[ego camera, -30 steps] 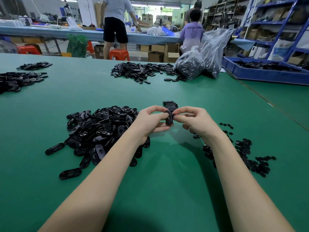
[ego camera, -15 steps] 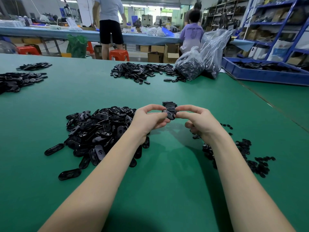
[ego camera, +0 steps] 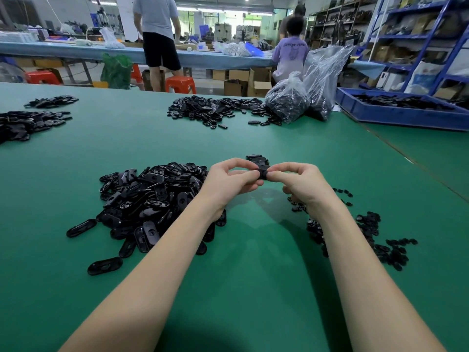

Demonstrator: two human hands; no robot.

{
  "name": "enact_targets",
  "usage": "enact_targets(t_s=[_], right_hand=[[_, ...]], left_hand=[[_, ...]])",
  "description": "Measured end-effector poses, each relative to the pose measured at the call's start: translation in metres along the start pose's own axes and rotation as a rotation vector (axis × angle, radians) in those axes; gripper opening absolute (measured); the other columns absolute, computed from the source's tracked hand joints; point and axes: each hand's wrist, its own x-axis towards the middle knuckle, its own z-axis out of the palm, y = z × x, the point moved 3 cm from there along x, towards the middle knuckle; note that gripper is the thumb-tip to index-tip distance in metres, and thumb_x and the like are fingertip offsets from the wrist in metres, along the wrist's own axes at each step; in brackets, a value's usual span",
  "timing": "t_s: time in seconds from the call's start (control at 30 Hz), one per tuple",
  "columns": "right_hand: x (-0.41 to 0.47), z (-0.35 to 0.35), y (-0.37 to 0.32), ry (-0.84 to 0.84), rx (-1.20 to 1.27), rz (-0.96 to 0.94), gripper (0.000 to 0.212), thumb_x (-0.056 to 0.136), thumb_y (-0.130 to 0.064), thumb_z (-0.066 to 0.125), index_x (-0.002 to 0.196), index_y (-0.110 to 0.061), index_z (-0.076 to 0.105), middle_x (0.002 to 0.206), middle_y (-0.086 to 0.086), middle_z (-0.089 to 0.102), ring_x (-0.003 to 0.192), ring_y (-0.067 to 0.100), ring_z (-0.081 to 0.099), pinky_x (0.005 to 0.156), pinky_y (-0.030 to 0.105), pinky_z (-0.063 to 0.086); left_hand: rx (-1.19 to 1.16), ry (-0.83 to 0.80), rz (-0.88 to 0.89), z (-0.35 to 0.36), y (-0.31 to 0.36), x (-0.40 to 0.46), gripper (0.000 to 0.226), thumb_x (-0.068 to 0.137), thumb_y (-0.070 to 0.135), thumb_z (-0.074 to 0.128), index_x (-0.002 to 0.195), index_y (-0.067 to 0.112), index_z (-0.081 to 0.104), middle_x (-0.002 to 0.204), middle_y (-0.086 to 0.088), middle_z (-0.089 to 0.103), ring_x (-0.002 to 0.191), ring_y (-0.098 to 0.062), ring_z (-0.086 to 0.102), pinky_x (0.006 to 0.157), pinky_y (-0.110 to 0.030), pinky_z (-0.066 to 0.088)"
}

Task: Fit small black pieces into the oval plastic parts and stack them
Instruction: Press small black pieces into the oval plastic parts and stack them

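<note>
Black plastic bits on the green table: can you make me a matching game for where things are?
Things:
1. big pile of oval parts
2. small black pieces
3. short stack of finished parts
4. clear plastic bags

Places:
A. at the far edge of the green table, by the blue tray
B. to the left of the left hand
C. just behind both hands
D. to the right of the right hand

Pairs: 1-B, 2-D, 3-C, 4-A
</note>
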Motion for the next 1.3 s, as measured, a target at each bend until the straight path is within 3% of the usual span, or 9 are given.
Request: enact_targets(t_s=[0.27, 0.43, 0.53, 0.7, 0.8, 0.9, 1.07, 1.3], right_hand=[[0.0, 0.0, 0.0, -0.004, -0.001, -0.006, 0.003, 0.08, -0.025, 0.083, 0.082, -0.025, 0.08, 0.063, -0.007, 0.058, 0.057, 0.01, 0.04, 0.044, 0.016, 0.03], [0.004, -0.002, 0.005, -0.031, 0.003, 0.05, 0.013, 0.076, -0.027, 0.086, 0.085, -0.026, 0.076, 0.06, -0.006, 0.057, 0.052, 0.01, 0.041, 0.045, 0.023, 0.025], [0.006, -0.004, 0.009, -0.092, -0.024, 0.081, 0.023, 0.074, -0.033, 0.088, 0.092, -0.027, 0.076, 0.056, -0.008, 0.056, 0.047, 0.009, 0.039, 0.044, 0.022, 0.024], [0.006, -0.005, 0.014, -0.188, 0.035, 0.093, 0.031, 0.062, -0.045, 0.092, 0.087, -0.031, 0.079, 0.077, 0.0, 0.063, 0.058, 0.014, 0.041, 0.051, 0.027, 0.024], [0.008, -0.003, 0.016, -0.197, 0.012, 0.063, 0.038, 0.051, -0.053, 0.092, 0.081, -0.032, 0.078, 0.067, -0.004, 0.059, 0.054, 0.013, 0.038, 0.048, 0.024, 0.024], [0.011, 0.0, 0.017, -0.187, -0.006, 0.042, 0.024, 0.062, -0.045, 0.092, 0.077, -0.033, 0.078, 0.056, -0.009, 0.054, 0.047, 0.009, 0.04, 0.041, 0.019, 0.025], [0.009, 0.001, 0.015, -0.181, -0.016, 0.008, 0.01, 0.073, -0.032, 0.088, 0.078, -0.032, 0.08, 0.064, -0.004, 0.06, 0.049, 0.009, 0.042, 0.042, 0.019, 0.027], [0.008, 0.005, 0.01, -0.115, -0.115, -0.039, 0.011, 0.076, -0.029, 0.085, 0.072, -0.025, 0.076, 0.054, -0.01, 0.052, 0.046, 0.009, 0.039, 0.041, 0.018, 0.028]], left_hand=[[0.059, -0.034, 0.046, 0.0, 0.0, 0.0, 0.011, 0.088, -0.003, 0.07, 0.097, 0.004, 0.069, 0.091, -0.018, 0.076, 0.083, -0.023, 0.074, 0.082, -0.026, 0.06], [0.182, -0.061, 0.072, -0.001, 0.003, -0.002, 0.01, 0.091, -0.002, 0.067, 0.098, 0.005, 0.067, 0.087, -0.014, 0.076, 0.08, -0.02, 0.072, 0.08, -0.024, 0.059], [0.203, -0.094, 0.055, -0.002, 0.003, -0.003, 0.009, 0.092, -0.001, 0.065, 0.099, 0.005, 0.066, 0.086, -0.014, 0.076, 0.079, -0.02, 0.071, 0.083, -0.026, 0.059], [0.173, -0.141, 0.004, -0.004, 0.003, -0.003, 0.012, 0.095, -0.001, 0.061, 0.102, 0.006, 0.068, 0.088, -0.014, 0.076, 0.08, -0.018, 0.072, 0.08, -0.022, 0.058], [0.191, -0.133, -0.019, -0.002, -0.001, -0.002, 0.014, 0.09, -0.003, 0.065, 0.101, 0.007, 0.068, 0.088, -0.015, 0.075, 0.08, -0.02, 0.069, 0.087, -0.026, 0.058], [0.229, -0.1, -0.031, -0.001, -0.004, -0.001, 0.017, 0.086, -0.002, 0.069, 0.1, 0.008, 0.067, 0.087, -0.015, 0.075, 0.078, -0.021, 0.067, 0.092, -0.029, 0.057], [0.258, -0.078, -0.048, -0.005, -0.005, 0.001, 0.02, 0.084, -0.005, 0.066, 0.098, 0.01, 0.068, 0.089, -0.017, 0.076, 0.078, -0.02, 0.068, 0.092, -0.029, 0.057], [0.286, -0.061, -0.047, -0.007, -0.007, 0.001, 0.021, 0.083, -0.006, 0.066, 0.094, 0.012, 0.068, 0.085, -0.014, 0.077, 0.077, -0.017, 0.069, 0.097, -0.033, 0.055]])
